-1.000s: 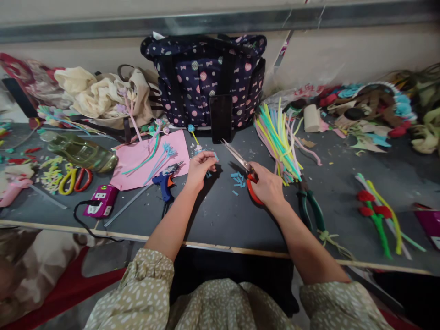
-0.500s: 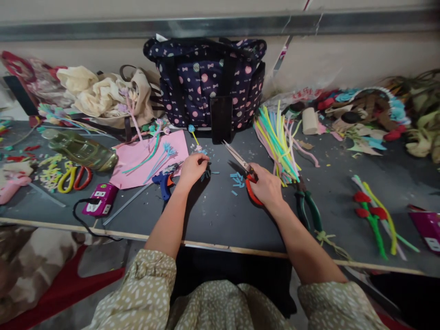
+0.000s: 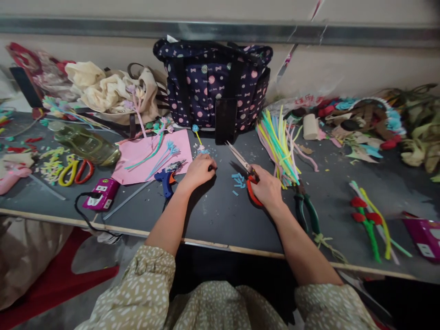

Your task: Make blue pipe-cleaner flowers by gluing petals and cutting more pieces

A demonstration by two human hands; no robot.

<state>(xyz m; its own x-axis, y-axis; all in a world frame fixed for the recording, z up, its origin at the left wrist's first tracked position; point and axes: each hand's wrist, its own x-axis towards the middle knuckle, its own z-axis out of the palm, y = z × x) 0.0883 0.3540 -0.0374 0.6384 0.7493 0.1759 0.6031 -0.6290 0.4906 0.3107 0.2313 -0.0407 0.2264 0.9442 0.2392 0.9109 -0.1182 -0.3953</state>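
My right hand (image 3: 267, 187) is closed round the red-orange handles of a pair of scissors (image 3: 240, 159), whose blades point up and left toward an upright black phone (image 3: 225, 121). Left of the blades, my left hand (image 3: 200, 170) rests low over the table with its fingers curled together; what they hold, if anything, is hidden. Short blue pieces (image 3: 238, 181) lie in a small pile between the hands. Just beyond my left hand, a yellow stem with a blue tip (image 3: 197, 133) stands near small pale bits.
Behind stands a dark patterned bag (image 3: 209, 82). Colourful pipe cleaners (image 3: 280, 146) and green-handled pliers (image 3: 305, 208) are on the right. Leftward lie a blue glue gun (image 3: 165, 182), pink paper (image 3: 137, 158), a bottle (image 3: 85, 144) and a purple power box (image 3: 101, 194).
My left hand has shifted slightly right and its fingers are more curled down. A blue piece beside it no longer shows. The whole view has shifted a little.
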